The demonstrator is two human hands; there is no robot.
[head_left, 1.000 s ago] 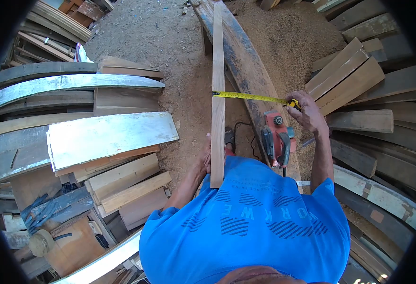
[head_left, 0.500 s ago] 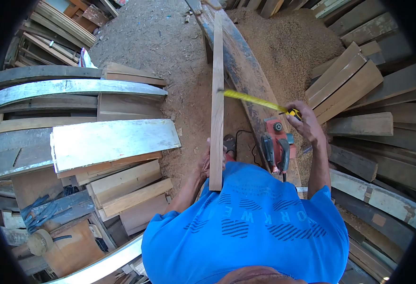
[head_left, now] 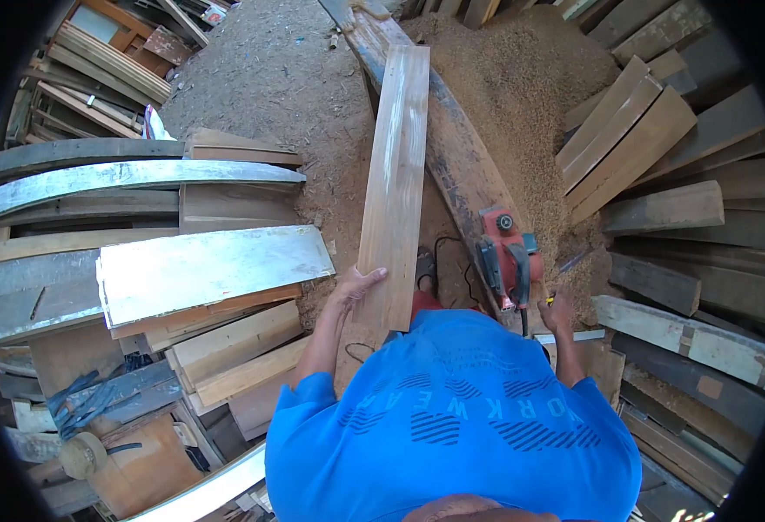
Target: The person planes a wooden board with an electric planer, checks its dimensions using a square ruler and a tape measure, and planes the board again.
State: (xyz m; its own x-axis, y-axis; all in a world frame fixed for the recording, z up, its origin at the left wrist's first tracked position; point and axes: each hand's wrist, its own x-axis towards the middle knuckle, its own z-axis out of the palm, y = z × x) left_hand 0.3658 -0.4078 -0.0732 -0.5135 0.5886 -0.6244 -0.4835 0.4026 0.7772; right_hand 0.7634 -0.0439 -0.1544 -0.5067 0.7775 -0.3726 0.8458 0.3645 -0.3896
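Note:
My left hand [head_left: 358, 285] grips the near part of a wooden plank [head_left: 397, 165] by its left edge, thumb on top. The plank's broad face is turned up, with pale streaks along it. Its far end lies over a long, worn wooden beam [head_left: 461, 143]. At the right, my right hand [head_left: 558, 313] is closed round a tape measure [head_left: 550, 301], of which only a small yellow and black part shows. No blade can be seen out of it. Just beyond that hand a red electric planer [head_left: 511, 257] rests on the beam.
Stacked boards fill the left side, with a white-faced panel [head_left: 217, 271] on top. More planks [head_left: 630, 139] lie along the right. A heap of sawdust [head_left: 522, 78] spreads behind the beam. The planer's black cord [head_left: 448, 248] loops near my foot.
The plank has turned from its narrow edge to its broad face. The yellow tape blade no longer shows across it. My right hand has moved down and nearer my body with the tape measure.

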